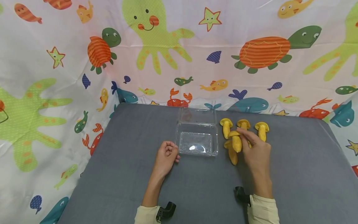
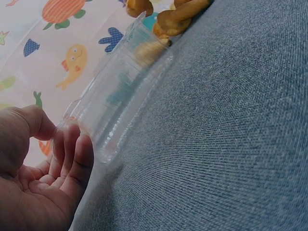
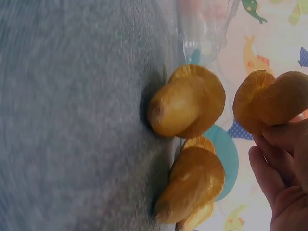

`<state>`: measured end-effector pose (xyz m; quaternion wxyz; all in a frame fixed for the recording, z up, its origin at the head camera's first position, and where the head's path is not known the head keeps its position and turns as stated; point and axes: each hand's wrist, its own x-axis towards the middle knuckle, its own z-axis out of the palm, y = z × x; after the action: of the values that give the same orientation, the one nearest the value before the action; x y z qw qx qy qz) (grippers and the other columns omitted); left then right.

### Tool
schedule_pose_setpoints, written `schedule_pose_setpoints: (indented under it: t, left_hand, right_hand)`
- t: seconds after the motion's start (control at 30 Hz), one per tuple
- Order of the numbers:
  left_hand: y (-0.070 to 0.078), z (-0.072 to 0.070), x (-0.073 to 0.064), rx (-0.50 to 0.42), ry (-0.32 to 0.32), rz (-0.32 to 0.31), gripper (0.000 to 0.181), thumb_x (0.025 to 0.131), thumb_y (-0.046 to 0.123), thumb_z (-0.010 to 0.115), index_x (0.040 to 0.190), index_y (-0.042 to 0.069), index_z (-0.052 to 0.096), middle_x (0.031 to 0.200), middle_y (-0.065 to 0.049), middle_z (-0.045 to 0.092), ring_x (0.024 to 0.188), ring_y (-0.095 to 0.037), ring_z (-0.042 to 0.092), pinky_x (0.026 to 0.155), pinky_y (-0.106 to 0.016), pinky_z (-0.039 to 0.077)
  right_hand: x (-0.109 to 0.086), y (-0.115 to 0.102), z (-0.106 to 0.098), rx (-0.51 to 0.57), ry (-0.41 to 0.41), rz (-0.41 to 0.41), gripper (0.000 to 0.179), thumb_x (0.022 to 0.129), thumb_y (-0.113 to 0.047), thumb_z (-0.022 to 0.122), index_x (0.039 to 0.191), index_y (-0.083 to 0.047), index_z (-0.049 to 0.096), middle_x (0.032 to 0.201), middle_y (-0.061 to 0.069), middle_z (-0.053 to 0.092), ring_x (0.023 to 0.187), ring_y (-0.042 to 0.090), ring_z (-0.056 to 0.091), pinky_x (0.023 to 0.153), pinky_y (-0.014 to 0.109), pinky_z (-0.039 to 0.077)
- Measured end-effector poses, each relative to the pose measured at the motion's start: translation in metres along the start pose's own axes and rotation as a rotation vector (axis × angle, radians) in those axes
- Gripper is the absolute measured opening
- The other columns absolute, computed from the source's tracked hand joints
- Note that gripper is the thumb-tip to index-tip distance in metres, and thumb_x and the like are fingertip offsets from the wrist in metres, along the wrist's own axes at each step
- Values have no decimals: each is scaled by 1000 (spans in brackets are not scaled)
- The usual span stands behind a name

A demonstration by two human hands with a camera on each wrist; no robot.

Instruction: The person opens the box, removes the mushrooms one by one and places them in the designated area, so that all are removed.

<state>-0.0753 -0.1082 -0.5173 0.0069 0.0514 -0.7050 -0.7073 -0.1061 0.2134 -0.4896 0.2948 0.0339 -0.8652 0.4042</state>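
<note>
A clear plastic box (image 1: 198, 123) with its hinged lid (image 1: 197, 115) laid back sits at the middle of the table. My left hand (image 1: 166, 158) pinches its left rim between thumb and fingers; the left wrist view shows the box wall (image 2: 113, 96) at the fingertips. In my right hand (image 1: 256, 154) is a yellow-brown mushroom (image 3: 276, 98), pinched and lifted off the cloth, right of the box. Beneath and around that hand lie several similar mushrooms, among them one at the front (image 1: 232, 155) and one at the far right (image 1: 262, 129). The right hand partly hides some of them.
A grey cloth (image 1: 123, 161) covers the table. Behind and on the left hangs a white curtain (image 1: 173, 84) printed with sea animals, meeting the table's back edge just beyond the box lid. A dark wrist camera (image 1: 167, 210) is strapped above the left hand.
</note>
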Motion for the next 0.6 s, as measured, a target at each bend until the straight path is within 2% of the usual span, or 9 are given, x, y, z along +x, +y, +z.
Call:
schedule_pose_setpoints:
  t: [0.1,0.17,0.33,0.6]
  left_hand:
    - [-1,0,0,0,4,3,15,103,2,62,112,-5,53,83,-7,60,66,-14,66,58,-25,62]
    - [-1,-1,0,-1,7,2,13,103,1,62,111,-4,53,83,-7,61,66,-14,66,58,-25,62]
    - [-1,-1,0,2,6,-6,12,103,1,62,111,-2,54,84,-7,61,66,-15,66,58,-24,61]
    - [0,-1,0,4,6,-8,12,104,3,63,111,-2,54,85,-7,61,67,-15,67,59,-25,61]
  right_hand:
    - [0,3,-4,1,20,-5,24,96,-1,76,117,-13,82,115,0,80,110,-14,63,89,-2,45]
    - [0,6,-7,8,30,-2,24,96,1,76,116,-11,82,115,2,80,108,-20,60,90,-1,45]
    - [-1,13,-14,10,46,18,25,95,3,75,116,-9,81,117,3,79,109,-19,61,91,0,47]
    - [-1,22,-26,-57,98,64,23,98,-3,75,117,-14,82,115,-2,79,107,-22,60,89,-1,46]
